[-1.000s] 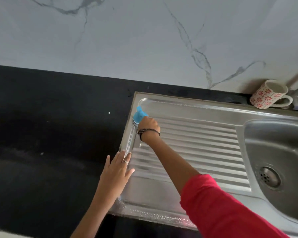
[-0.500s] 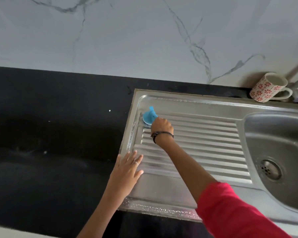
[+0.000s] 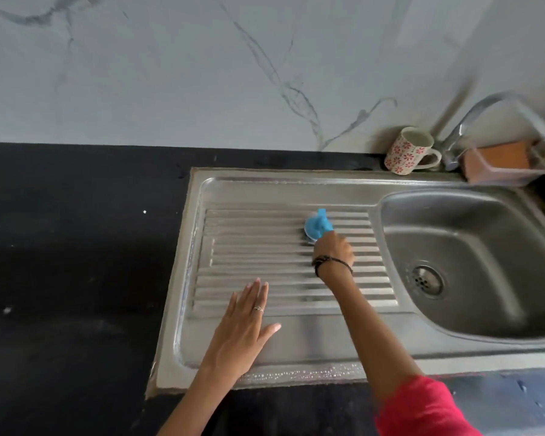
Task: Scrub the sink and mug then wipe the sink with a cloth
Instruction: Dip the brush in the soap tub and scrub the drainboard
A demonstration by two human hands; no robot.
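Note:
A steel sink (image 3: 296, 190) with a ribbed drainboard on its left and a basin (image 3: 472, 265) on its right is set into a black counter. My right hand (image 3: 333, 250) is shut on a blue scrubber (image 3: 317, 226), which presses on the upper right part of the ribs. My left hand (image 3: 244, 322) lies flat with fingers apart on the drainboard's front left. A white mug with red flowers (image 3: 406, 151) stands behind the sink against the wall, handle to the right.
A tap (image 3: 485, 118) rises at the back right over the basin. Beside it sits a clear holder with an orange sponge (image 3: 504, 162). Black counter (image 3: 76, 262) stretches to the left; a marble wall stands behind. Water drops bead the sink's front rim.
My right hand has slid the blue scrubber from the drainboard's far left corner rightward across the ribs. The view has shifted, so the tap and sponge holder show now.

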